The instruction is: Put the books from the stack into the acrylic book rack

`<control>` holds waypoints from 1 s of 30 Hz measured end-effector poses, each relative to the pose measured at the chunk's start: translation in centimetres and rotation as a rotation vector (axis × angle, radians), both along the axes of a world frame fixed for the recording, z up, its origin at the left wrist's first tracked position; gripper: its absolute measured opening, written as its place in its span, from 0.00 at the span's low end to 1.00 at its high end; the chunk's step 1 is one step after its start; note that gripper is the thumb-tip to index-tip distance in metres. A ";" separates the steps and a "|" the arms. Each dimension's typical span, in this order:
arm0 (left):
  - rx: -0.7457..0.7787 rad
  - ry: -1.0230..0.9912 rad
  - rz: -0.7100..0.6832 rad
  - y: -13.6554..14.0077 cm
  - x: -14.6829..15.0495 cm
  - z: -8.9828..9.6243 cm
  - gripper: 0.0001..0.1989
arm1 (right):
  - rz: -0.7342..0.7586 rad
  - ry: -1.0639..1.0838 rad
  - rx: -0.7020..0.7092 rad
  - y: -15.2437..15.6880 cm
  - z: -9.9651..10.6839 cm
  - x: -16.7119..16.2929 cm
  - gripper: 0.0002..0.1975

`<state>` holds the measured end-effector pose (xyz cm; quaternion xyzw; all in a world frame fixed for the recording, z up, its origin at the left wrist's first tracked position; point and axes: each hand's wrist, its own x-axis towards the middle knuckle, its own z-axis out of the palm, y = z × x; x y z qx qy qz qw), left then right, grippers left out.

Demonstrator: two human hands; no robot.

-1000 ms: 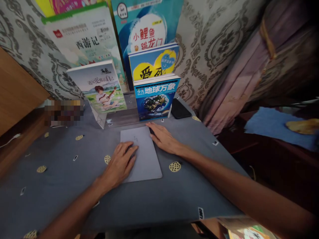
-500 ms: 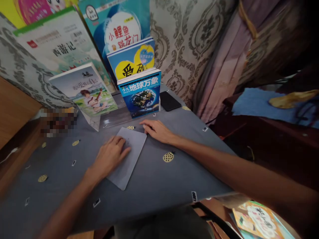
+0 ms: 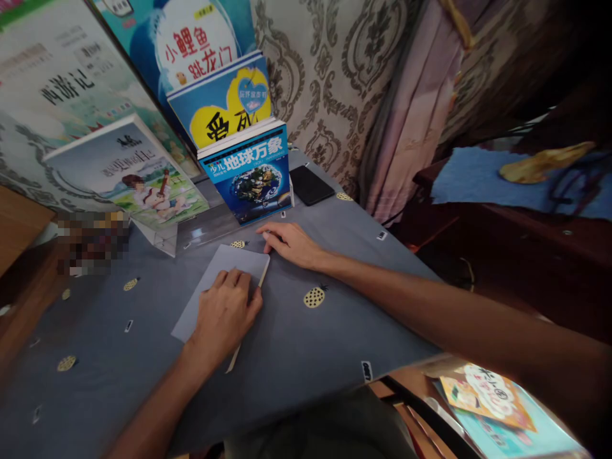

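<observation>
A thin grey notebook lies aslant on the grey patterned tablecloth, its pale page edge showing along the right side. Over its cover sits my left hand, fingers bent on top and thumb hooked at the right edge, gripping it. Part of the cover is hidden beneath that hand. My right hand rests on the cloth just beyond the notebook's upper right corner, fingers loosely bent and apart, with nothing in it.
Several books stand in a clear stand at the back, a blue earth book foremost. Beside them lies a black phone. A blue cloth lies on dark furniture at right; more books are below the table edge.
My left hand has shifted right across the notebook, its thumb now at the right edge, where the pages show. My right hand stays in about the same place. The view has shifted slightly.
</observation>
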<state>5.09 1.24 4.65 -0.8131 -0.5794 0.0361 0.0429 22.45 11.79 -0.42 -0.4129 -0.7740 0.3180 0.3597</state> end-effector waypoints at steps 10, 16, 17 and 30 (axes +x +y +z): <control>0.054 -0.108 -0.068 0.4 -1.0 0.0 0.14 | -0.010 0.053 -0.002 0.0 -0.1 0.0 0.14; 0.060 -0.133 -0.065 0.4 -1.2 -0.1 0.15 | -0.042 0.096 0.033 0.1 0.0 0.1 0.14; 0.063 -0.137 -0.065 0.4 -1.2 -0.2 0.15 | -0.042 0.110 0.043 0.1 0.0 0.1 0.14; 0.037 -0.241 -0.152 0.3 -3.2 -0.8 0.15 | 0.288 -0.175 0.227 -2.3 0.9 -0.2 0.18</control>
